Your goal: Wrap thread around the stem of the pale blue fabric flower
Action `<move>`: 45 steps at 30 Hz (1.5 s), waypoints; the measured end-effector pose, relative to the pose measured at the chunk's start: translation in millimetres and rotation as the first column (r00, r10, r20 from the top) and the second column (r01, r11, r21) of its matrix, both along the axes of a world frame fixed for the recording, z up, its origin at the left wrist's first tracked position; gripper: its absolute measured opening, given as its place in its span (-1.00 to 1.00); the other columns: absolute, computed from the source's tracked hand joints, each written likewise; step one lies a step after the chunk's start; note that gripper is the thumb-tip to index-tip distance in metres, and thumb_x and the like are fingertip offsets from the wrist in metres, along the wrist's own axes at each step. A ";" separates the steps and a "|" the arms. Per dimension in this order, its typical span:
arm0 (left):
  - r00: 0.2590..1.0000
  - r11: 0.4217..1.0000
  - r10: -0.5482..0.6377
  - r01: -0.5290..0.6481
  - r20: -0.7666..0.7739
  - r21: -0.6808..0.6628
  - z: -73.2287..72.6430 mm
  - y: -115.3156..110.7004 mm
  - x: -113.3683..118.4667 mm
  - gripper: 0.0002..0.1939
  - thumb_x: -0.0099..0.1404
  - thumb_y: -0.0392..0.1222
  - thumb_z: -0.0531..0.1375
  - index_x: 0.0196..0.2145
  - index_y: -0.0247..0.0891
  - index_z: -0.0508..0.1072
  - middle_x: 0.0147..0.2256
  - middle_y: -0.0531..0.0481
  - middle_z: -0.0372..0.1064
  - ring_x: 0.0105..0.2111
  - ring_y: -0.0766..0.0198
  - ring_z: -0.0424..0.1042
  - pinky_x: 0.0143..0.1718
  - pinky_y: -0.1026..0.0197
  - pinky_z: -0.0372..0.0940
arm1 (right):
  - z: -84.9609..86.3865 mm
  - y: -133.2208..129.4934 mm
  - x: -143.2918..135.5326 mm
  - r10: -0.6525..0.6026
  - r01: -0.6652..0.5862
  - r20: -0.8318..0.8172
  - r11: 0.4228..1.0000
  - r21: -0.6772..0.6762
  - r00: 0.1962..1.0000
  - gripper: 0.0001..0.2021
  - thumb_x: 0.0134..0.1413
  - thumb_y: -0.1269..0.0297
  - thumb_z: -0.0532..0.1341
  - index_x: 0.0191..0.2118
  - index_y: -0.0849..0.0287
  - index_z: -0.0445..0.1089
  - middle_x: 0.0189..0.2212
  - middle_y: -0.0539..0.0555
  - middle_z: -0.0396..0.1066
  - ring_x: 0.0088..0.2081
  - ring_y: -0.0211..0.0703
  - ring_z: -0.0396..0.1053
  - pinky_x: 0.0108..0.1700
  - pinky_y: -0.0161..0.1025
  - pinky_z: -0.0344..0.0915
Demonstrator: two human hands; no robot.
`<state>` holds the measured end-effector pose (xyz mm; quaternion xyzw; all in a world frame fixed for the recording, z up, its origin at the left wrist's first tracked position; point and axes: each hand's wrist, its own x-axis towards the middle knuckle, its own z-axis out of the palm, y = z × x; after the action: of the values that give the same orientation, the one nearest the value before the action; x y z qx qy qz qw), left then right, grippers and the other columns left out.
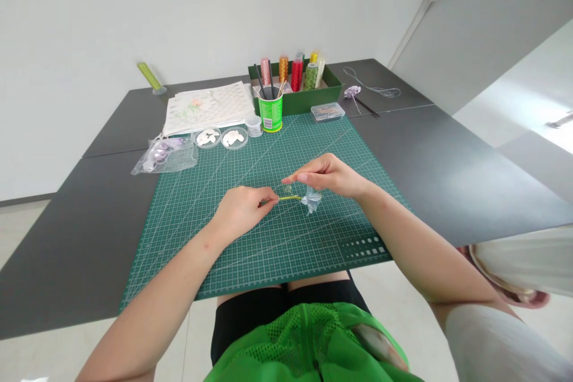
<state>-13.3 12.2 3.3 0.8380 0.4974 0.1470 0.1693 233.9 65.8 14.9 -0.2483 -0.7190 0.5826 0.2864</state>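
My left hand (244, 210) is closed in a pinch on the thin yellow-green stem of a pale blue artificial flower (311, 199). The stem (290, 197) runs level to the right from my fingertips, and the flower head lies at its far end. Just above the flower, my right hand (329, 176) has its thumb against its fingers, which point left. A small, faint yellowish, see-through thing (287, 189) shows under those fingertips; what it is, I cannot make out. Both hands are over the green cutting mat (268, 256).
Behind the mat, a green box (308, 100) holds several thread spools. Before it stand a green can (271, 114) with sticks and a clear case (327, 111). Left are paper sheets (215, 104), dishes of white pieces (234, 138) and a plastic bag (165, 155); right, a purple flower (352, 92).
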 end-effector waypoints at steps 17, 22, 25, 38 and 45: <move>0.982 0.965 -0.179 0.162 0.065 0.206 -2.5 -10.2 1.2 -0.86 0.45 -0.19 0.23 -0.23 -0.13 0.62 -0.37 0.15 0.62 -0.43 0.31 0.55 -0.41 0.28 0.24 | -11.4 11.2 -5.7 -0.175 0.165 0.128 0.983 0.082 0.976 -0.51 0.26 -0.04 0.24 -0.02 0.33 0.62 -0.66 -0.16 0.04 -0.55 -0.37 -0.04 -0.49 -0.31 -0.04; 0.978 0.955 -0.156 0.113 0.139 0.275 -1.3 -12.6 0.3 -0.86 0.47 -0.15 0.22 -0.21 -0.16 0.60 -0.32 0.10 0.64 -0.42 0.32 0.55 -0.39 0.29 0.28 | -14.1 14.6 -4.3 -0.173 0.160 0.193 0.984 0.083 0.966 -0.46 0.26 -0.09 0.22 0.00 0.34 0.61 -0.65 -0.14 0.08 -0.53 -0.36 -0.03 -0.47 -0.30 -0.05; 0.978 0.950 -0.126 0.070 0.169 0.305 1.3 -13.3 -0.2 -0.83 0.48 -0.12 0.22 -0.22 -0.16 0.61 -0.35 0.09 0.62 -0.44 0.32 0.53 -0.40 0.29 0.28 | -17.5 17.0 -4.2 -0.154 0.142 0.220 0.987 0.073 0.963 -0.46 0.26 -0.09 0.23 0.02 0.33 0.61 -0.68 -0.14 0.10 -0.55 -0.36 -0.04 -0.47 -0.30 -0.06; 0.949 0.924 -0.080 -0.044 0.305 0.380 6.8 -11.5 -1.4 -0.80 0.48 -0.11 0.23 -0.11 -0.08 0.69 -0.42 0.06 0.62 -0.50 0.31 0.49 -0.45 0.28 0.31 | -25.8 23.2 -2.1 -0.090 0.102 0.059 0.963 -0.250 0.994 -0.56 0.13 -0.06 0.36 -0.12 0.26 0.62 -0.59 -0.07 0.33 -0.55 -0.35 0.12 -0.49 -0.34 0.08; 0.818 0.927 0.014 -0.226 0.575 0.299 14.8 -9.9 -7.2 -0.84 0.40 -0.16 0.31 -0.14 -0.09 0.71 -0.37 0.04 0.65 -0.54 0.33 0.46 -0.51 0.30 0.32 | -27.6 49.3 28.7 -0.348 0.236 -0.175 0.856 -0.459 0.921 -0.75 0.27 0.12 0.26 -0.31 0.22 0.46 -0.65 -0.23 -0.24 -0.62 -0.39 -0.31 -0.60 -0.32 -0.24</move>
<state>-20.5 2.3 18.1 0.7399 0.4429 0.4851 0.1453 262.6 115.1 -12.7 -0.3361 -0.4842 0.7022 0.3994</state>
